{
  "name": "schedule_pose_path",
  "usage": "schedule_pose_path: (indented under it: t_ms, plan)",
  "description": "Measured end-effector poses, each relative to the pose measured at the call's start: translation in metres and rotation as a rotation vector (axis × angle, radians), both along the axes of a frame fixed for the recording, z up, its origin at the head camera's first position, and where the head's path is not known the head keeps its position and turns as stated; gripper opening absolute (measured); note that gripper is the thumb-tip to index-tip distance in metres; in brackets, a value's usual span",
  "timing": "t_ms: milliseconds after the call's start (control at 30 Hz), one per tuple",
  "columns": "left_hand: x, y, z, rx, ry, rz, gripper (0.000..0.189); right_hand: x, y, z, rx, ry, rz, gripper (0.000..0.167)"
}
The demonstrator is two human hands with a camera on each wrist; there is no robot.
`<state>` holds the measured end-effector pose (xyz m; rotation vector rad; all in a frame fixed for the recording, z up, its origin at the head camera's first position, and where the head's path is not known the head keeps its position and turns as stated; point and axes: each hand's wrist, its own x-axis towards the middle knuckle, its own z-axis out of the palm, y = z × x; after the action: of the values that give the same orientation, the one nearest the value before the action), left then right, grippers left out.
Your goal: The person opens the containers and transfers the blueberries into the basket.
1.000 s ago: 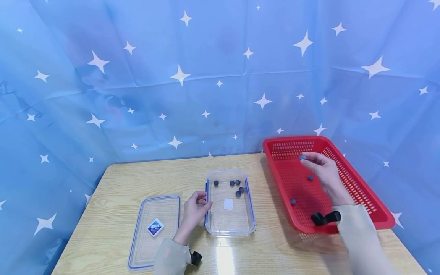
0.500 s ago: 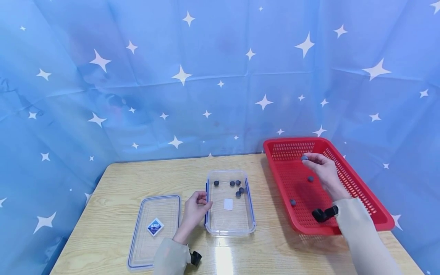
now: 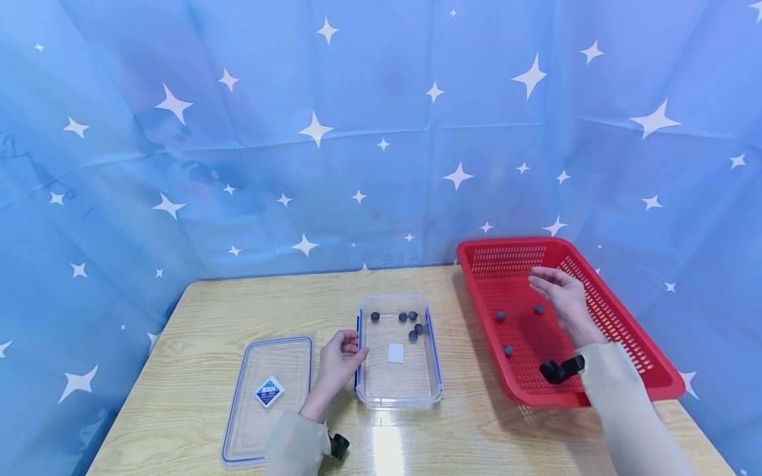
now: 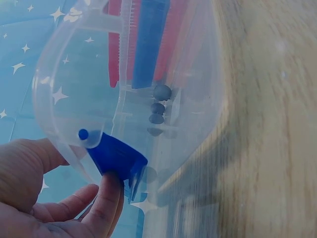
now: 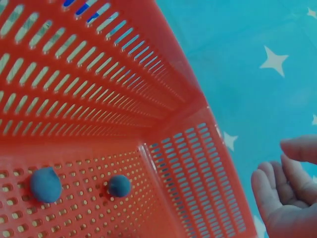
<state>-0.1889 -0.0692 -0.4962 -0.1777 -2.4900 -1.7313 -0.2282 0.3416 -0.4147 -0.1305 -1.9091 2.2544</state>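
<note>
My left hand [image 3: 339, 363] holds the left wall of a clear plastic food container [image 3: 400, 401], thumb over the rim and fingers against the blue latch [image 4: 116, 156] outside. Several small dark blue-grey balls [image 3: 375, 317] lie inside it, mostly toward the far right, with a white square [image 3: 395, 353] on its floor. Over the far part of a red perforated basket [image 3: 518, 390] hovers my right hand [image 3: 562, 297], its fingers loosely bent and holding nothing. Below it, three similar balls rest on the basket floor, among them a left-hand ball [image 3: 500, 317] and a near ball [image 3: 507, 350].
A clear lid [image 3: 280, 423] with a blue edge and a blue-white label [image 3: 270, 392] lies left of the container. All stand on a wooden table [image 3: 220, 311], backed by a blue curtain [image 3: 381, 198] with white stars. The basket reaches the table's right edge.
My right hand has let go of the ball it was pinching, which now lies on the basket floor to the left of the hand. The left hand has stayed at the container.
</note>
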Motion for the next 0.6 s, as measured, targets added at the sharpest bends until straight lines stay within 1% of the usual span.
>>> schedule_pose_path:
  t_ms: [167,367,467,533,600]
  plan:
    - [0.000,0.000,0.000,0.003,0.002,0.002,0.029,0.003,-0.008,0.005,-0.034,0.014,0.023,0.014]
    - [0.000,0.000,0.000,0.001,-0.005,0.004,0.030,0.007,-0.028,0.016,-0.102,0.086,0.079,0.015]
    - [0.000,0.000,0.000,0.001,-0.007,0.005,0.029,0.010,-0.039,0.021,-0.134,0.108,0.102,0.016]
    - [0.000,0.000,0.001,0.004,-0.010,0.004,0.030,0.012,-0.047,0.024,-0.137,0.114,0.115,0.016]
    - [0.000,0.000,0.001,0.002,-0.012,0.003,0.030,0.014,-0.055,0.026,-0.114,0.114,0.124,0.016]
